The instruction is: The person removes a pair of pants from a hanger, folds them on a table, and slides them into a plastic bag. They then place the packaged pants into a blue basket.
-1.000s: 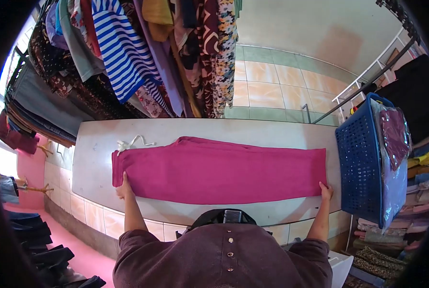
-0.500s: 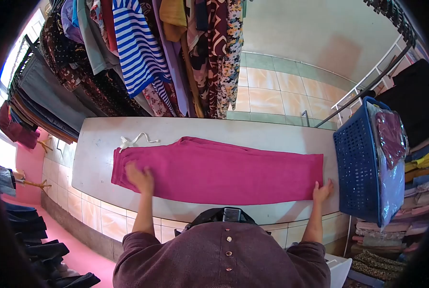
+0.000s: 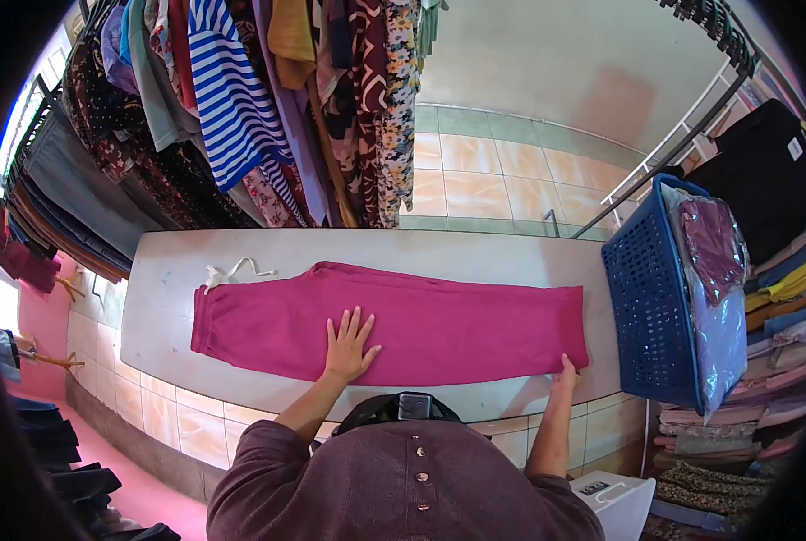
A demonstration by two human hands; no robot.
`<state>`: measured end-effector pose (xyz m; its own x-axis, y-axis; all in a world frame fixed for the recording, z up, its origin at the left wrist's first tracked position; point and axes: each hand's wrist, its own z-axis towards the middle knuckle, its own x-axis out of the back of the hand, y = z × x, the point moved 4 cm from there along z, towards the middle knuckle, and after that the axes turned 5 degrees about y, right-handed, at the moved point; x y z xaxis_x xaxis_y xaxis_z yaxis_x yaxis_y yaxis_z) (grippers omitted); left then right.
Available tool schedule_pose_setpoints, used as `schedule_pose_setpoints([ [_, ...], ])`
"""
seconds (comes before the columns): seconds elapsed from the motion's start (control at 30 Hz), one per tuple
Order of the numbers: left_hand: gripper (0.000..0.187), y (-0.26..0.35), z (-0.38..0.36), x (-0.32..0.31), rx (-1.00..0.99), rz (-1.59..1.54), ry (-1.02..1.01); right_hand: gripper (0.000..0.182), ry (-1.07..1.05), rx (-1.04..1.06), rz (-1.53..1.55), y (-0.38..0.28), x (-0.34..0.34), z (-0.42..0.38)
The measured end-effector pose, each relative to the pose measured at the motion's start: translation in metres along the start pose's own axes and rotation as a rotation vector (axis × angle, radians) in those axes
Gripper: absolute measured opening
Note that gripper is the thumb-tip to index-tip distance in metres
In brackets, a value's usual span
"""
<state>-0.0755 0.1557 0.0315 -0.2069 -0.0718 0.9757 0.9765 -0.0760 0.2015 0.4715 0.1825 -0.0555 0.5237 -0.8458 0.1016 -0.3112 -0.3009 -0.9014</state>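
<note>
A pair of magenta trousers lies folded lengthwise on the white table. Its waistband is at the left, where a white drawstring trails onto the tabletop, and the leg hems are at the right. My left hand rests flat on the middle of the fabric with its fingers spread. At the near corner of the hem, my right hand pinches the edge of the trousers; the fabric partly hides its fingertips.
A blue plastic basket holding plastic-wrapped garments stands at the table's right end. Hanging clothes crowd the far left side. Stacked folded fabrics fill shelves at the right. A white container sits by my right elbow.
My left hand has moved right from near the waistband to the middle of the trousers and lies flat. My right hand has shifted to the near hem corner and closed on it.
</note>
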Motion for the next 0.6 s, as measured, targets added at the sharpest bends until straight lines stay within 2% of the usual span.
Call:
schedule_pose_setpoints([
  [0.07, 0.070, -0.004, 0.002, -0.009, 0.011, -0.017, 0.025, 0.047, -0.083, -0.227, 0.038, -0.027, -0.026, -0.043],
  [0.17, 0.072, -0.002, 0.003, -0.009, 0.021, -0.008, 0.016, 0.042, -0.151, -0.219, 0.266, -0.036, -0.045, -0.050],
  [0.27, 0.073, 0.000, -0.003, -0.005, 0.003, -0.005, -0.021, 0.037, -0.357, -0.326, 0.624, -0.030, -0.052, -0.047],
  [0.3, 0.073, 0.000, 0.001, -0.004, 0.014, -0.033, -0.034, 0.036, -0.344, -0.303, 0.654, -0.025, -0.054, -0.040],
  [0.33, 0.073, -0.002, 0.003, -0.003, 0.025, -0.061, -0.044, 0.036, -0.362, -0.183, 0.608, -0.034, -0.057, -0.049],
  [0.4, 0.062, -0.016, 0.003, -0.003, 0.056, -0.278, -0.020, 0.037, -0.393, 0.058, 0.523, -0.082, -0.073, -0.109],
  [0.47, 0.053, -0.038, 0.008, -0.003, 0.110, -0.521, -0.065, 0.035, -0.531, 0.172, 0.381, -0.118, -0.097, -0.175],
  [0.5, 0.044, -0.050, 0.009, 0.001, 0.177, -0.698, 0.022, 0.034, -0.592, 0.228, 0.311, -0.128, -0.109, -0.208],
  [0.57, 0.045, -0.080, 0.009, -0.002, 0.330, -1.126, 0.013, 0.040, -0.721, 0.343, 0.034, -0.127, -0.139, -0.274],
  [0.6, 0.046, -0.091, 0.010, -0.002, 0.408, -1.340, 0.007, 0.043, -0.785, 0.262, -0.396, -0.129, -0.151, -0.318],
])
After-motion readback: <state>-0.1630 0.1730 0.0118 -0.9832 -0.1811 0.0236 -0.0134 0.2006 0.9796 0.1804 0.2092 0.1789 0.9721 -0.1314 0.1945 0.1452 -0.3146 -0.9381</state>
